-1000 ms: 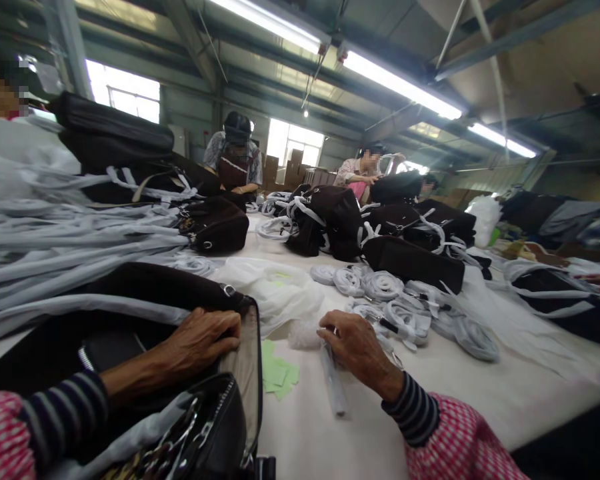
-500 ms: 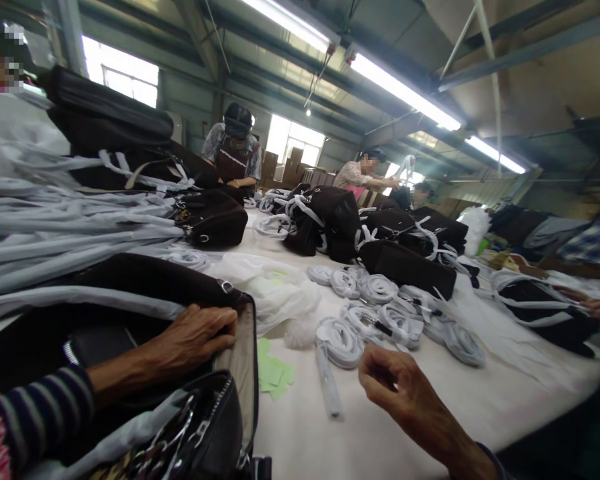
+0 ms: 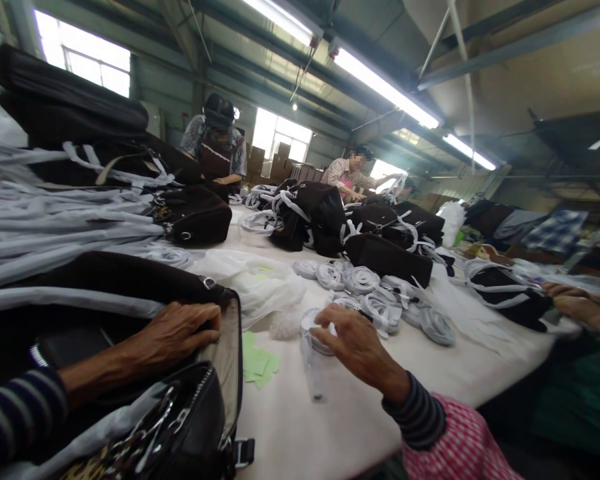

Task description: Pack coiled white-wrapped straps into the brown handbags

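Dark brown, the open bag (image 3: 115,268) stands on the pale bench (image 3: 290,440) with the left hand (image 3: 180,330) at its edge, much as half a second ago: fingers folded over the opening, though I cannot tell whether they pinch it. What has changed is the right hand (image 3: 353,340). Half a second ago it was clear of the coiled strap (image 3: 307,327) to the right of the bag; now it is back over that coil, thumb and forefinger parted, and whether they touch it I cannot tell. The two hands are well apart.

The bag has a beige lining (image 3: 233,393) and a metal ring (image 3: 209,283) near its far corner. Its handle (image 3: 70,301) is wrapped in pale grey, and a dark zipped pouch (image 3: 75,340) lies inside. The coil is pale and round, with a straight strip (image 3: 312,377) running from it towards the near side. Green paper pieces (image 3: 259,360) lie just beside the bag, between it and the strip.
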